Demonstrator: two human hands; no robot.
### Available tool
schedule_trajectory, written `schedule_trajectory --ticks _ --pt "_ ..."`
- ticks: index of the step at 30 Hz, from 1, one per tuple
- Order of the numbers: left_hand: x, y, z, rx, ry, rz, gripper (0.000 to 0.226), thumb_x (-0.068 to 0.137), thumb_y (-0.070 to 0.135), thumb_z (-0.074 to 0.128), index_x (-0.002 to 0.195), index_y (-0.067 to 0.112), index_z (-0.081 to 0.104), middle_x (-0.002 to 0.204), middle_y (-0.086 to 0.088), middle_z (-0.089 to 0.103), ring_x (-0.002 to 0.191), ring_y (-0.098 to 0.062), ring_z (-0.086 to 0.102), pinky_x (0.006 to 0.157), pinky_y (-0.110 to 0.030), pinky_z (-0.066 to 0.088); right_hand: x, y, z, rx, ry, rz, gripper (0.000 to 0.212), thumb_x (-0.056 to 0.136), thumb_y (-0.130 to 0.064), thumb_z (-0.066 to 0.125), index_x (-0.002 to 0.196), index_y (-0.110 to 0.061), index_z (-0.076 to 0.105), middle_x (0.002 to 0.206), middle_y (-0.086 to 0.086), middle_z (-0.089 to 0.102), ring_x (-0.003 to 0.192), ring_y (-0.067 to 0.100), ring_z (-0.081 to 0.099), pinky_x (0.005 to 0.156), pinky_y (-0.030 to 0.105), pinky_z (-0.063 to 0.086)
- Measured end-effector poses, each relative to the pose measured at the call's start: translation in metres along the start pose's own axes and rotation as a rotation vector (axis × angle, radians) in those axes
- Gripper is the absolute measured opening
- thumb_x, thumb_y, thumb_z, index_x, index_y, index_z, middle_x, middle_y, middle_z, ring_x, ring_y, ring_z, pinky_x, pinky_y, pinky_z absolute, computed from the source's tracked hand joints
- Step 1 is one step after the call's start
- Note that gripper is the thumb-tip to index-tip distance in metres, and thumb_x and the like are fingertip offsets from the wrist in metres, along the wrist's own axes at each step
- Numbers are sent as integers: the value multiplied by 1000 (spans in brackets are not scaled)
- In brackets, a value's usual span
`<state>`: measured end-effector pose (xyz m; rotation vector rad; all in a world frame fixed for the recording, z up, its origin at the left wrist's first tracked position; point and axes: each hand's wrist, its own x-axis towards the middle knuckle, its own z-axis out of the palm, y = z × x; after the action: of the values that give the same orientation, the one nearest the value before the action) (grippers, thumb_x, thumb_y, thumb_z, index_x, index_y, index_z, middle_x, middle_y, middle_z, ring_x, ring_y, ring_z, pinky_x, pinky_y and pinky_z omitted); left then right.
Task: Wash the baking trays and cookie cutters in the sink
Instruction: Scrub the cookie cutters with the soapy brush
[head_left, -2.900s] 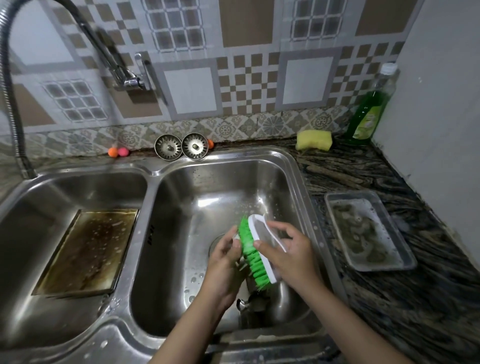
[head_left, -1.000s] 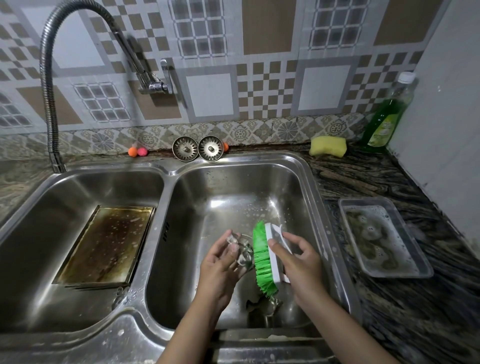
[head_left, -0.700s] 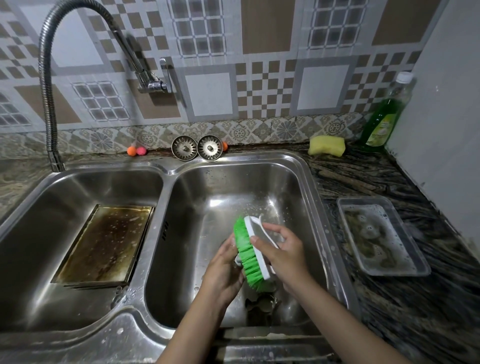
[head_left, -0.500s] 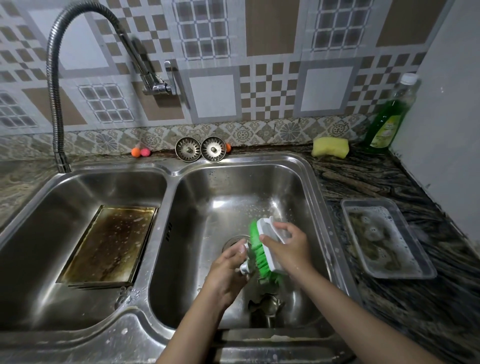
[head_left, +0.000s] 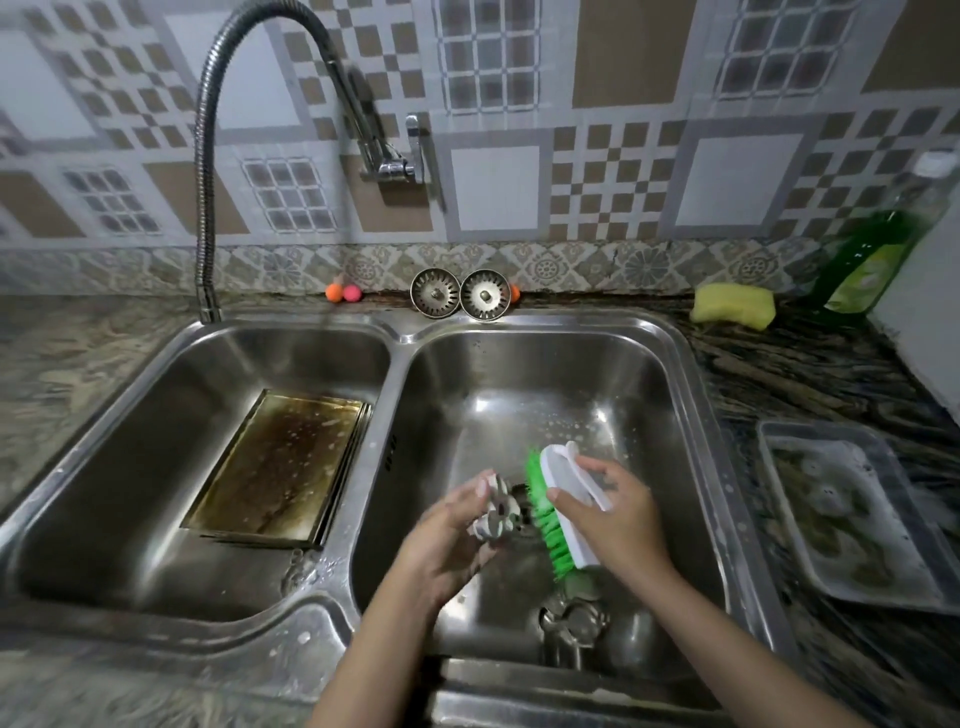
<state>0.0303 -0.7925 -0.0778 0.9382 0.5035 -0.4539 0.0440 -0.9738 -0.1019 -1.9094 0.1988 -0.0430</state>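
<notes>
Over the right sink basin, my left hand holds a small metal cookie cutter in its fingers. My right hand grips a white scrub brush with green bristles, the bristles facing the cutter and just beside it. Another metal cutter lies on the basin floor below my hands. A stained, soapy baking tray leans in the left basin. A shallow tray with soapy water and several cutters sits on the counter at the right.
A flexible faucet arches over the left basin. Two strainer plugs stand at the sink's back rim, with small orange and pink balls to their left. A yellow sponge and a green soap bottle sit at the back right.
The brush has been rubbing back and forth over the cutter in my left hand; now it has drawn slightly right, leaving the cutter exposed. The camera has shifted a little.
</notes>
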Motion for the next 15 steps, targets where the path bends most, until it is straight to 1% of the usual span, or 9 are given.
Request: schedule_trajectory --ticks 2,4,5,6,7,9,11,13,15 --pt "-18 33 -24 19 35 162 41 68 16 70 108 13 65 91 -6 70 76 -18 63 62 -26 54 -3 2 -3 4 -12 -16 45 67 -26 86 107 -27 66 108 -2 65 95 18 63 69 24 48" --pt "-38 70 -58 70 117 336 51 57 13 81 106 11 67 91 -7 68 73 -16 60 58 -25 52 -8 4 -10 -13 -35 -13 43 66 -26 86 105 -29 67 104 -1 67 91 20 65 63 24 48" --pt "-48 86 -76 135 176 391 49 57 10 81 104 12 68 89 -7 68 69 -14 62 56 -23 53 -11 6 -13 -22 -51 -15 42 65 -26 86 103 -29 68 102 0 68 90 21 66 62 23 49" --pt "-55 99 -94 234 245 410 43 62 6 78 103 12 68 87 -6 69 64 -12 64 54 -22 52 -14 8 -15 -23 -62 -16 41 64 -25 87 101 -30 69 101 1 69 89 21 66 60 21 50" --pt "-61 109 -110 354 317 397 36 68 1 74 102 11 67 86 -6 68 59 -10 64 51 -20 51 -17 7 -17 -21 -67 -12 40 64 -23 87 98 -31 69 99 0 69 88 20 66 60 17 50" --pt "-59 118 -142 598 435 301 26 75 -6 71 96 8 67 79 -7 66 48 -6 60 43 -16 45 -21 3 -18 -14 -79 -1 37 64 -15 86 94 -27 69 90 -5 67 83 14 62 58 6 45" --pt "-44 116 -173 814 490 162 21 76 -8 71 85 10 66 67 -6 62 37 -6 52 36 -13 37 -22 3 -19 7 -81 25 37 64 -8 86 95 -20 70 84 -6 65 73 -4 60 55 -1 40" --pt "-27 108 -198 1007 524 19 21 76 -4 72 75 15 65 57 -2 60 34 -8 49 36 -15 36 -22 5 -16 11 -86 58 38 63 -8 86 97 -17 72 85 4 68 63 -19 56 53 -5 37" --pt "-18 101 -210 1129 547 -86 18 79 -1 68 75 16 64 53 3 59 35 -6 50 38 -16 37 -24 9 -15 32 -90 98 41 61 -14 88 98 -20 72 87 11 71 58 -21 54 50 -5 38"
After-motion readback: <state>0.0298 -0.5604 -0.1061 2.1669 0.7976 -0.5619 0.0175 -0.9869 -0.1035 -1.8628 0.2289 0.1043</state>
